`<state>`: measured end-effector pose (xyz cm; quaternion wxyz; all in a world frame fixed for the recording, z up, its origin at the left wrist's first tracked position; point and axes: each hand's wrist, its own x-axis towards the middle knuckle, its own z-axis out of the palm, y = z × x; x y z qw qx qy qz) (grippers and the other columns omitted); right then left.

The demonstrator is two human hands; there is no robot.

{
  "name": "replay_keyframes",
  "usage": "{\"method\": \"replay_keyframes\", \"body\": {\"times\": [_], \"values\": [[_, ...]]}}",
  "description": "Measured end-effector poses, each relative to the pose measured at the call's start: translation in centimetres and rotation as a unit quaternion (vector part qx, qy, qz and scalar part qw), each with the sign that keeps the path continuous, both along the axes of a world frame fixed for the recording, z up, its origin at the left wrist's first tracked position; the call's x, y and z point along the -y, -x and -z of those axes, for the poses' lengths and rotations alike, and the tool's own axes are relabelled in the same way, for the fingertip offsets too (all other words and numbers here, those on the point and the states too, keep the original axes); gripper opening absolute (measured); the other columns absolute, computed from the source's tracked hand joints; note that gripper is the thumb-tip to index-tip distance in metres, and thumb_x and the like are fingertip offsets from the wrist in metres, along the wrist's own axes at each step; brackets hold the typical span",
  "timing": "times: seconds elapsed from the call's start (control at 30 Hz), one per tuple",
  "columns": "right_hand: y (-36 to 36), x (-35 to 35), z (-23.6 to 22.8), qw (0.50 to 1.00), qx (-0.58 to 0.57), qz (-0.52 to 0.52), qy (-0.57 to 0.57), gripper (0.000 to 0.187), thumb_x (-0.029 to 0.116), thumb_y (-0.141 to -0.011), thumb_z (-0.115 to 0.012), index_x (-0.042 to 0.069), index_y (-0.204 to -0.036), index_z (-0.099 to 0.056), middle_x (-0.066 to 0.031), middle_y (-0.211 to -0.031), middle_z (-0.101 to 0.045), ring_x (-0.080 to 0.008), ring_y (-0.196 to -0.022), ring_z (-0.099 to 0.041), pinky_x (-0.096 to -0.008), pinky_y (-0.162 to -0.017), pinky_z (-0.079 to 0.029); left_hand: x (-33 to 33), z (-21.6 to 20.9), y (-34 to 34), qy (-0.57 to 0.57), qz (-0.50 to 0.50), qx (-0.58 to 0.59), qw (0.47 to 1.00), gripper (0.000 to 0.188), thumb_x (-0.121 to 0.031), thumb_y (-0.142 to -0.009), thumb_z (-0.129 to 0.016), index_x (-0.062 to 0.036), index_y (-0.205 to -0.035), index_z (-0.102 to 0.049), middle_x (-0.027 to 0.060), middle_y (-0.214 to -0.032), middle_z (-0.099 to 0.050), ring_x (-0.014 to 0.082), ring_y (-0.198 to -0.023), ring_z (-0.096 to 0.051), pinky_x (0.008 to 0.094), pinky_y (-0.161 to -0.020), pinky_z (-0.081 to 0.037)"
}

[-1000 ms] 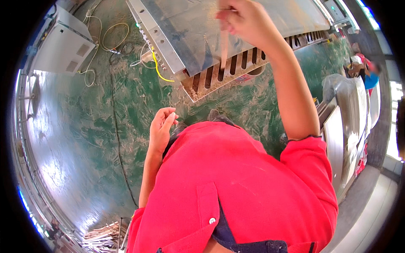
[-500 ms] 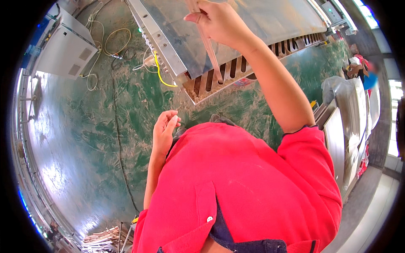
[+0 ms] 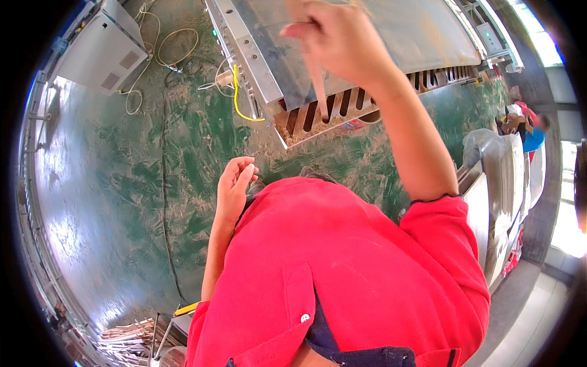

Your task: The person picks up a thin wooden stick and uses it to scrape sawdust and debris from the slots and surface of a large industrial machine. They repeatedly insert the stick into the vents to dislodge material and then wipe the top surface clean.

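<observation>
At the top of the view, my right hand (image 3: pixel 348 46) is closed around a thin, pale wooden strip (image 3: pixel 317 88), and motion blurs both. The strip slants down, its lower end over the slots of a dusty slotted metal edge (image 3: pixel 298 120). Behind it spreads the wide grey surface (image 3: pixel 391 27) of a machine. Beside my body hangs my left hand (image 3: pixel 234 186), its fingers loosely bent, with nothing visible in it. It is nearest to my red shirt (image 3: pixel 361 263), above the floor.
A metal rail (image 3: pixel 247 52) with a yellow cable (image 3: pixel 238 101) borders the machine. A white cabinet (image 3: pixel 101 49) and a loose cord (image 3: pixel 177 46) are at the far left. Wood scraps (image 3: pixel 128 342) lie lower left. Plastic-covered panels (image 3: pixel 495 165) and a person (image 3: pixel 533 137) are at the right.
My right hand and the strip have shifted slightly right and downward in the view, and the hand is now more blurred. My left hand stays nearly where it was.
</observation>
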<state>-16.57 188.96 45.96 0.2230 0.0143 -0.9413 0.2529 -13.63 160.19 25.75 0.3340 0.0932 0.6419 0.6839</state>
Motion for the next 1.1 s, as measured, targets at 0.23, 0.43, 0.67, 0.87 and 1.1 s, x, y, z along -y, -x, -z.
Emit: {"method": "replay_keyframes", "body": {"times": [0.23, 0.43, 0.67, 0.87, 1.1], "values": [[-5.4, -2.6, 0.7, 0.990, -0.043, 0.102, 0.083, 0.023, 0.025, -0.091, -0.067, 0.003, -0.086, -0.064, -0.0036, -0.062, -0.060, -0.0087, -0.054, -0.059, -0.0239, -0.051, -0.046, -0.5, 1.1, 0.4, 0.004, 0.022, 0.013, 1.000, 0.021, -0.014, -0.098, -0.054, -0.0004, -0.113, -0.059, 0.0038, -0.096, -0.061, 0.0103, -0.086, -0.057, 0.0254, -0.080, -0.047], [-9.4, -8.5, 1.3, 0.960, -0.113, 0.203, 0.155, 0.025, 0.025, -0.096, -0.062, 0.000, -0.093, -0.061, -0.0045, -0.068, -0.064, -0.0124, -0.057, -0.062, -0.0243, -0.054, -0.049, -2.4, 0.5, 1.2, -0.002, 0.043, 0.005, 0.999, 0.022, -0.014, -0.098, -0.054, -0.0005, -0.114, -0.058, 0.0038, -0.096, -0.060, 0.0111, -0.087, -0.056, 0.0255, -0.081, -0.046], [-16.7, -13.2, -0.9, 0.946, -0.179, 0.193, 0.191, 0.022, 0.021, -0.098, -0.057, -0.001, -0.097, -0.060, -0.0082, -0.074, -0.064, -0.0159, -0.059, -0.063, -0.0279, -0.054, -0.052, -2.7, 0.6, 1.1, 0.012, 0.060, 0.014, 0.998, 0.022, -0.015, -0.097, -0.054, -0.0010, -0.114, -0.058, 0.0040, -0.096, -0.060, 0.0117, -0.087, -0.055, 0.0259, -0.081, -0.046], [-17.5, -15.2, 0.2, 0.941, -0.168, 0.193, 0.220, 0.024, 0.022, -0.100, -0.054, -0.002, -0.100, -0.059, -0.0101, -0.077, -0.064, -0.0179, -0.062, -0.063, -0.0297, -0.058, -0.052, -3.5, 0.1, 1.1, 0.017, 0.057, 0.009, 0.998, 0.022, -0.015, -0.097, -0.054, -0.0019, -0.115, -0.058, 0.0040, -0.097, -0.060, 0.0114, -0.087, -0.055, 0.0255, -0.081, -0.046], [-17.0, -16.3, -0.1, 0.939, -0.181, 0.169, 0.237, 0.023, 0.021, -0.100, -0.055, -0.002, -0.099, -0.059, -0.0090, -0.076, -0.064, -0.0174, -0.059, -0.063, -0.0302, -0.057, -0.053, -3.9, 0.4, 0.7, 0.016, 0.049, 0.009, 0.999, 0.022, -0.015, -0.097, -0.054, -0.0019, -0.114, -0.058, 0.0039, -0.096, -0.060, 0.0113, -0.086, -0.055, 0.0253, -0.081, -0.045]]}}
